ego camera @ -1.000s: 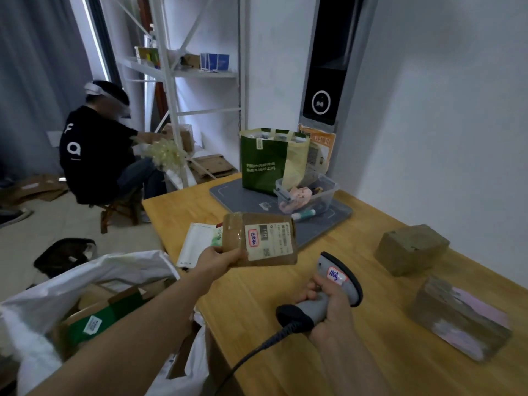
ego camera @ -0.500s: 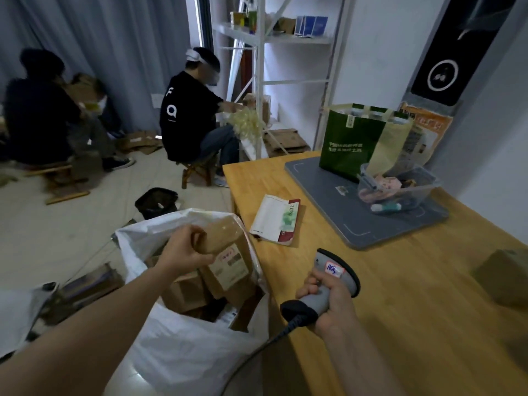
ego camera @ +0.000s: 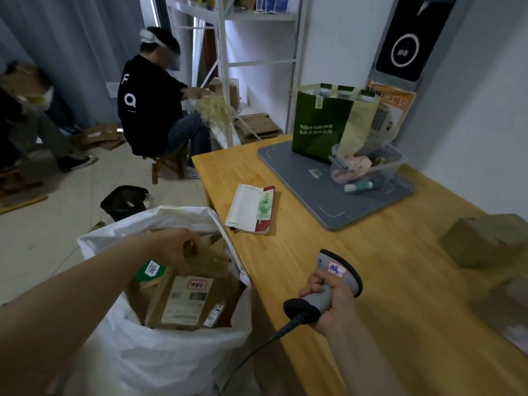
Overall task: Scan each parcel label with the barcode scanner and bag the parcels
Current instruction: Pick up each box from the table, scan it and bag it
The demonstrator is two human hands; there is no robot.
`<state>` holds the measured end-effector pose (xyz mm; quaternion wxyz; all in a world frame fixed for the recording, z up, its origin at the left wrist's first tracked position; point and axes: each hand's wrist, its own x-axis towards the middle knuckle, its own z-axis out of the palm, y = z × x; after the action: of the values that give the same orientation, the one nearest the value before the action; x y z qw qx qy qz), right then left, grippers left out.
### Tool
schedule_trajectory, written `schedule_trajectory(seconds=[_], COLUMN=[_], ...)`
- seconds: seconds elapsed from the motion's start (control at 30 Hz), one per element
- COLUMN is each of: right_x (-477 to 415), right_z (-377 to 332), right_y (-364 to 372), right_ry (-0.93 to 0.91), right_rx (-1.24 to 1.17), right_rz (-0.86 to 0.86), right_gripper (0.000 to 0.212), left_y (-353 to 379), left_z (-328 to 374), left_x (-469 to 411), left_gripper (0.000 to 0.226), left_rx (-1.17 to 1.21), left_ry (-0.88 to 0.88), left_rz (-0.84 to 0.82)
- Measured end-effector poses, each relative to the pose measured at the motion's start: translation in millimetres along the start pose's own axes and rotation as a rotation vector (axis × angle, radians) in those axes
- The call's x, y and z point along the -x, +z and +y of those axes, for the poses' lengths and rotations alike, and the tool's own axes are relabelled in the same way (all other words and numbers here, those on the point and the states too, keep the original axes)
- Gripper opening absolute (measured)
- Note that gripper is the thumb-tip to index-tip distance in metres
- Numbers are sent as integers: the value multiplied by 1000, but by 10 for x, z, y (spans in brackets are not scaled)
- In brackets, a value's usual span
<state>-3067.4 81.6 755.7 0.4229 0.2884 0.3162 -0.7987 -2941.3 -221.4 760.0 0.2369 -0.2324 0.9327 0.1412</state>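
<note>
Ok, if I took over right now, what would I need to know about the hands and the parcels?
Left hand: over the open white sack, fingers curled just above the labelled parcel; whether it grips it is unclear.
Right hand: grips the scanner above the table.
Done: the labelled parcel lies in the sack with other boxes.
Left: the far parcel and the near parcel wait on the table's right side, to scan and bag.
</note>
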Motion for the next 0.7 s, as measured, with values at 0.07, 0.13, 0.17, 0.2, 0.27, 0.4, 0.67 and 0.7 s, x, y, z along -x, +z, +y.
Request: schedule_trajectory(seconds=[0.07, 0.13, 0.17, 0.2, 0.27, 0.4, 0.67, 0.7], right_x=[2, 9, 6, 2, -6, 17, 331, 420], right_z=[-29, -52, -63, -78, -105, -217, -922, -1079], right_y=[-39, -69, -85, -108, -153, -306, -913, -1044], right_ry=[-3, 1, 4, 7, 13, 7, -239, -299], right_rx=[2, -1, -5, -11, -20, -27, -9, -23], right_rz=[3, 2, 2, 2, 7, 32, 138, 175], right_gripper=[24, 23, 23, 22, 21, 18, 24, 25], left_y=[63, 206, 294, 398, 619, 840, 561, 544], left_z=[40, 119, 167, 211, 293, 579, 2572, 2953], left_x=[-19, -41, -48, -69, -90, -271, -754, -802], left_gripper=[44, 51, 52, 51, 46, 44, 53, 56], left_rx=[-104, -193, -209, -187, -117, -111, -144, -163], left_ry=[-28, -37, -23, -39, -68, -22, 397, 466], left_rz=[0, 47, 56, 30, -65, -5, 177, 171])
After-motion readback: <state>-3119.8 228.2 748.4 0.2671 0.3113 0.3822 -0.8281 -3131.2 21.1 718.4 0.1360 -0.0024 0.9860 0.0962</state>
